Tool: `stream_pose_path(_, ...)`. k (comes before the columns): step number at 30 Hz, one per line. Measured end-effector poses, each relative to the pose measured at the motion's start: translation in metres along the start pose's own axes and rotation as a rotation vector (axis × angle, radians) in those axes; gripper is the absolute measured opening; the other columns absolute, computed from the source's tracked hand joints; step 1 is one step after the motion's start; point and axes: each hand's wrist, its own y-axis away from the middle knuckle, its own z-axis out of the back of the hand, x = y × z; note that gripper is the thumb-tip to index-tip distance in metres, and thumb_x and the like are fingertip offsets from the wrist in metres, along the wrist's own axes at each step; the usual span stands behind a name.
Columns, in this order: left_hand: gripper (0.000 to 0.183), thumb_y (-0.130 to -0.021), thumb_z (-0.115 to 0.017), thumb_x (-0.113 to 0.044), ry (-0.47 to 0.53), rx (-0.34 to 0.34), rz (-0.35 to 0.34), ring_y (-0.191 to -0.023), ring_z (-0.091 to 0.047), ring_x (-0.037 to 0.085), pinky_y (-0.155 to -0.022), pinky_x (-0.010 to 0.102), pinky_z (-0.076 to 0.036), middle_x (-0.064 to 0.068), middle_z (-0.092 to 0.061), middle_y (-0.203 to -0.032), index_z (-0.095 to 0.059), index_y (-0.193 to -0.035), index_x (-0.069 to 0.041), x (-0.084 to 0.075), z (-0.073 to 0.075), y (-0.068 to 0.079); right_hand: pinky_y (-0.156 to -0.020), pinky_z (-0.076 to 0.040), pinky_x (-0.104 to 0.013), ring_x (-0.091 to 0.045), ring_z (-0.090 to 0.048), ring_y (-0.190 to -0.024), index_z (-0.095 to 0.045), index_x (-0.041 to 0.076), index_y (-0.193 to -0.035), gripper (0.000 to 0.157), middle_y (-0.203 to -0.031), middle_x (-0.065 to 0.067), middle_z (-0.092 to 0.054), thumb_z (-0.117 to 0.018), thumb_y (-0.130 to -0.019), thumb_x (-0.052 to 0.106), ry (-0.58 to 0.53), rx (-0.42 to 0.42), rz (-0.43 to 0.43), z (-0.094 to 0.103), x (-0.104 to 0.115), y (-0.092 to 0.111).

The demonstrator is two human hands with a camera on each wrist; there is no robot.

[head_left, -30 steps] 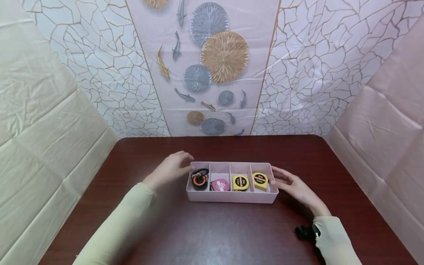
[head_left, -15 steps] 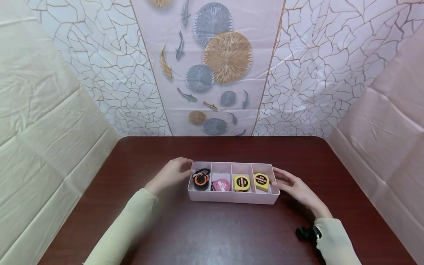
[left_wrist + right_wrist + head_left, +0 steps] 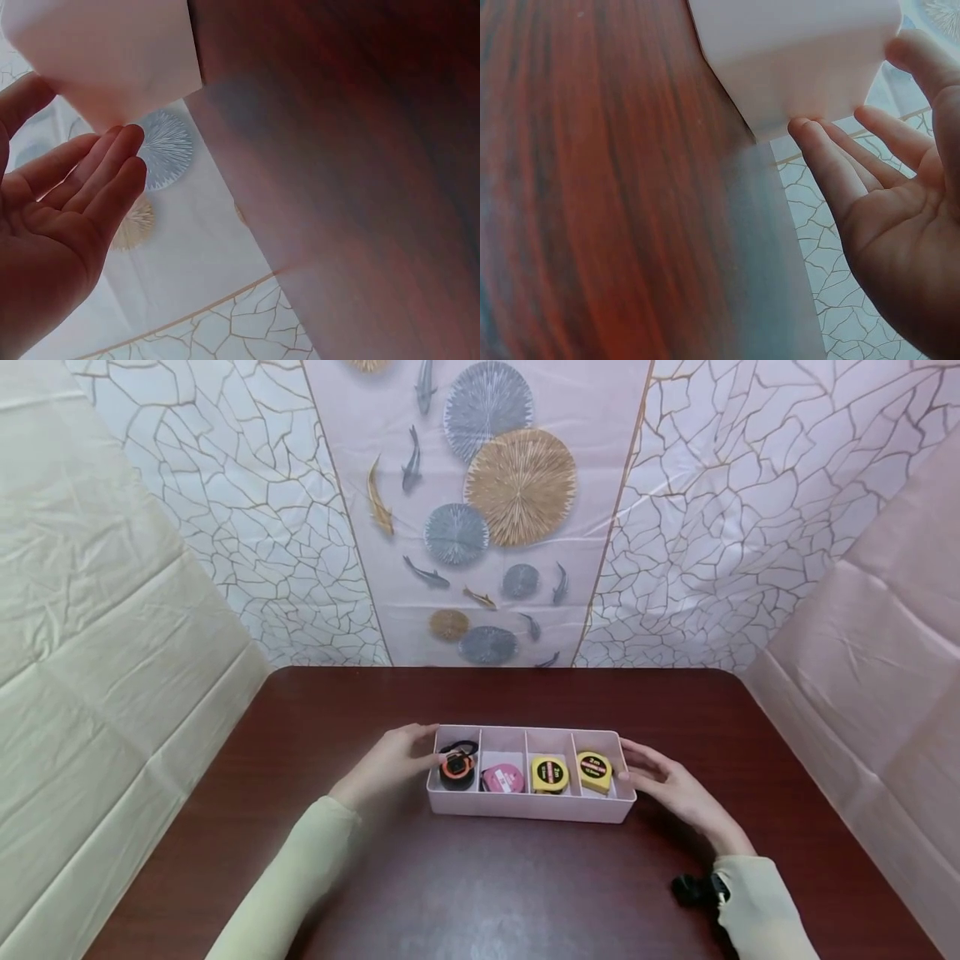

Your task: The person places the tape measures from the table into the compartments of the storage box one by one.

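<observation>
A pale pink divided storage box rests on the table. Its compartments hold an orange-and-black tape measure with a black strap, a pink tape measure, and two yellow ones, the middle yellow tape measure and the right yellow tape measure. My left hand grips the box's left end, thumb at the rim. At the opposite end my right hand does likewise. Both wrist views show fingertips against the outer end walls, the left fingers and the right fingers; the box's contents are hidden there.
The dark reddish-brown table spreads around the box. Patterned cloth hangs behind the table's far edge. Pale cloth walls stand to the left and right. A small black device sits at the right wrist.
My left hand has lowered and its fingers have closed in on the box's left end. The right hand stays at the right end. The camera view has shifted slightly.
</observation>
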Motion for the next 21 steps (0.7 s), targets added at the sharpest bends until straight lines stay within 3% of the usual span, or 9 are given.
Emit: stream_pose_path(21, 0.066, -0.092, -0.074, -0.032, 0.083, 0.000, 0.052, -0.125, -0.058, 0.027, -0.108, 0.047, -0.042, 0.012, -0.058, -0.141, -0.051, -0.147, -0.005, -0.0022, -0.0023, 0.0023, -0.088, -0.046, -0.015, -0.047, -0.050, -0.130, -0.034, 0.007, -0.157, 0.070, -0.150, -0.030, -0.042, -0.068, -0.098, 0.023, 0.023, -0.006, -0.001, -0.0009, 0.0014, 0.0004)
